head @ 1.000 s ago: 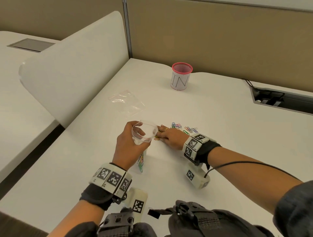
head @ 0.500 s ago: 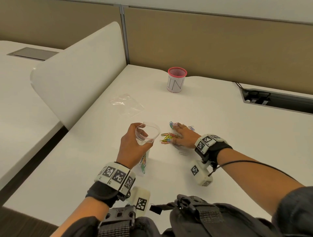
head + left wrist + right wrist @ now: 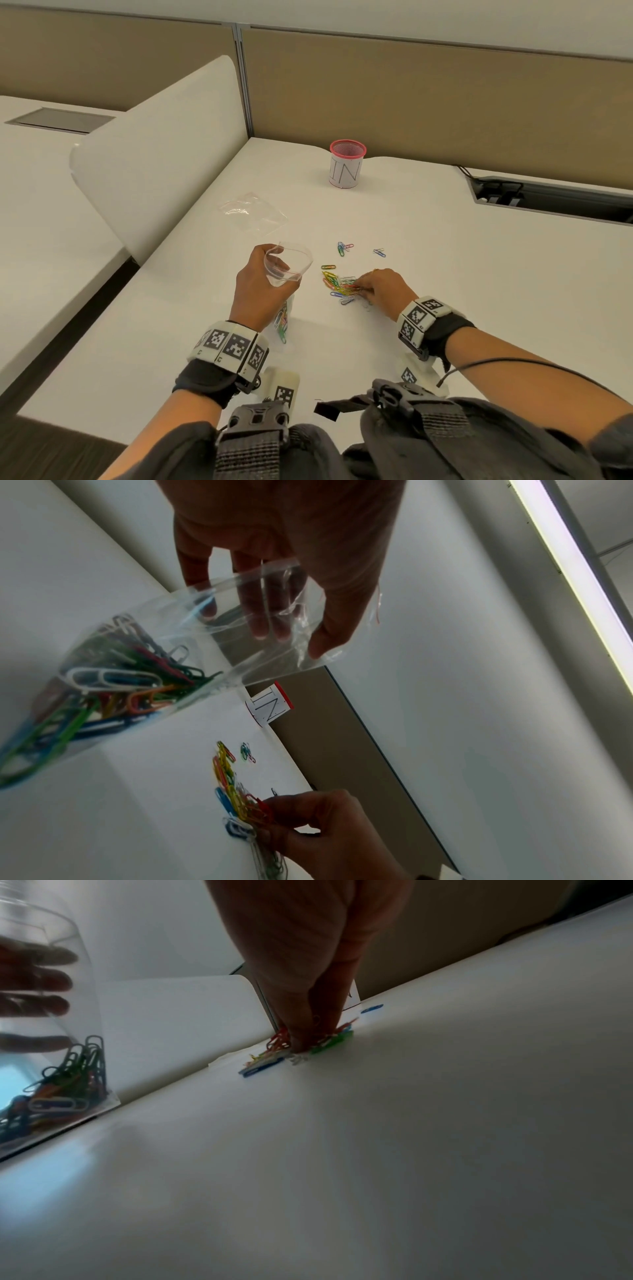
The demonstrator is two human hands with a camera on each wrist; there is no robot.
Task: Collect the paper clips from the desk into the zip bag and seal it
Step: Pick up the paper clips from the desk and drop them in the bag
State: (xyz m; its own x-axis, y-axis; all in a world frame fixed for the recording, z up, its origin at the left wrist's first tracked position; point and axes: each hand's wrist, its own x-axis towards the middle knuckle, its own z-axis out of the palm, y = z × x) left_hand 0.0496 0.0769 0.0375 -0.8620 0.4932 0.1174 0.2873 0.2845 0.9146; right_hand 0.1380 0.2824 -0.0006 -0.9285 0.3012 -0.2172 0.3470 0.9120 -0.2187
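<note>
Counting from the left, I see two clear bags: one spare bag (image 3: 251, 214) lying flat on the desk (image 3: 445, 291) near the white divider (image 3: 154, 154), and one zip bag (image 3: 287, 265) held upright in my left hand (image 3: 260, 291). The fingers (image 3: 263, 610) and thumb of that hand curl round the bag's upper part, gripping it so the mouth stays spread wide; the bottom corner rests on the desk. A tangle of coloured paper clips (image 3: 113, 685) already sits in its lower end, too many and too overlapped to count.

Just right of the bag lies the main loose pile (image 3: 337, 284), again too bunched to count. Beyond it sit one single clip (image 3: 328, 267), one small cluster (image 3: 343, 247) and one pair of bluish clips (image 3: 379, 253), apart from each other. Farther back stands one red-rimmed mesh cup (image 3: 346, 168) marked "IN".

My right hand (image 3: 385, 291) is down on the pile's right edge, fingertips (image 3: 301, 1039) drawn together and pinching a bunch of clips against the desk surface. One cable tray (image 3: 548, 198) is set into the desk at far right.
</note>
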